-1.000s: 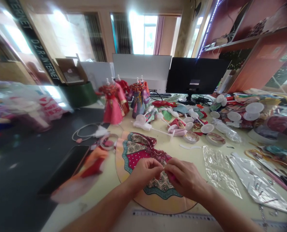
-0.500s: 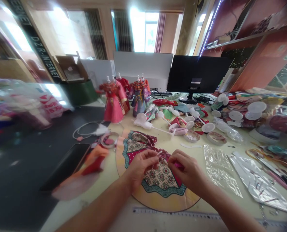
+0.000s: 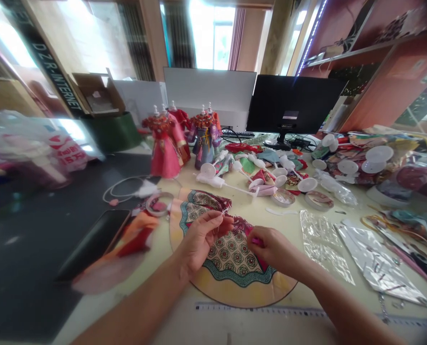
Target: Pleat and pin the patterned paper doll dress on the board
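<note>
A patterned doll-sized skirt point(image 3: 235, 254), cream with medallions, a teal wavy border and dark red gathered top, lies on a round pale-orange mat point(image 3: 271, 296). Over its left part is my left hand point(image 3: 202, 235), thumb and fingertips pinched together; whatever lies between them is too small to make out. At the skirt's right side my right hand point(image 3: 271, 244) is closed around a small bright pink object point(image 3: 257, 241), mostly covered by the fingers. Its kind does not show.
Along the mat's front runs a ruler point(image 3: 252, 309). A phone point(image 3: 95, 244), orange cloth point(image 3: 138, 232) and tape roll point(image 3: 159, 205) lie left. Dressed doll stands point(image 3: 163, 153) and monitors point(image 3: 296, 105) are behind; clear bags point(image 3: 324, 244) and scissors point(image 3: 421, 261) lie right.
My left hand has lifted slightly from the skirt's gathered edge, its fingers turned more upward. My right hand has shifted slightly, still closed. The whole view has moved a little.
</note>
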